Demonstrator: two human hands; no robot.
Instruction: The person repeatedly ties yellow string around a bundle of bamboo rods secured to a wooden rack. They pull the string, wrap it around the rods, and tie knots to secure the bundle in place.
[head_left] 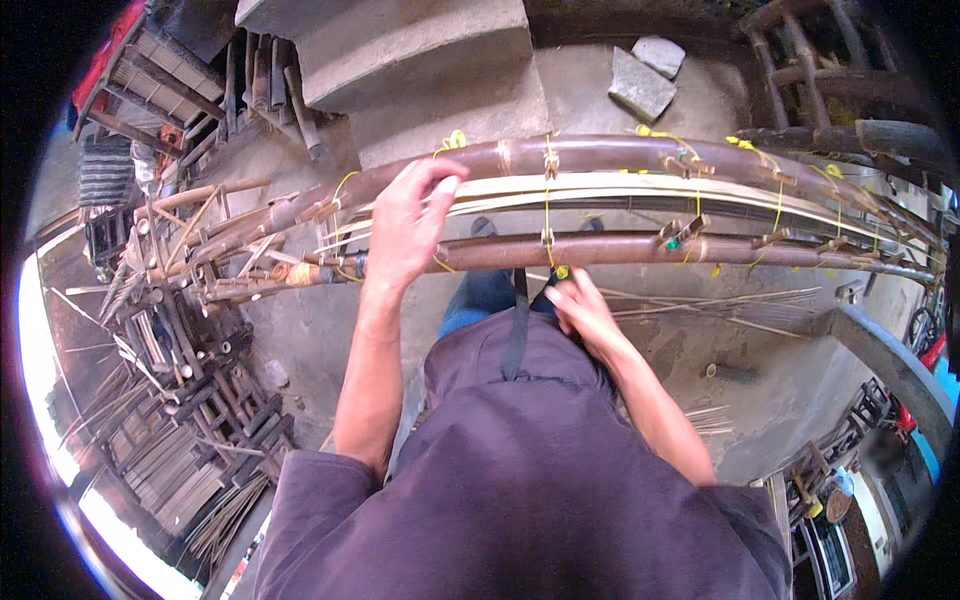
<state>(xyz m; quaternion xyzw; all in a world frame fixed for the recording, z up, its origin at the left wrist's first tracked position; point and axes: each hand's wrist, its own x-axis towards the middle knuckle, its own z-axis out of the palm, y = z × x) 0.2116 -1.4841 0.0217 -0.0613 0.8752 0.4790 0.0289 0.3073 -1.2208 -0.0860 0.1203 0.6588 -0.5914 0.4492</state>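
Note:
Two long brown bamboo poles cross in front of me, a far pole (590, 155) and a near pole (610, 248), joined by yellow cords (547, 205). Pale split-bamboo strips (620, 183) run lengthwise between them. My left hand (408, 225) is raised over the strips near the far pole, fingers bent forward and thumb apart, with nothing visible in it. Just below the near pole, my right hand (586, 312) has its fingers curled together beside a yellow cord knot (562, 272). What those fingers hold, if anything, is hidden.
Small wooden pegs (670, 232) sit along both poles. Beyond them are a concrete step (440, 60) and stone blocks (642, 84). Bamboo pieces (180, 460) are piled at the left. Thin strips (740, 300) lie on the floor at right, near a low wall (885, 350).

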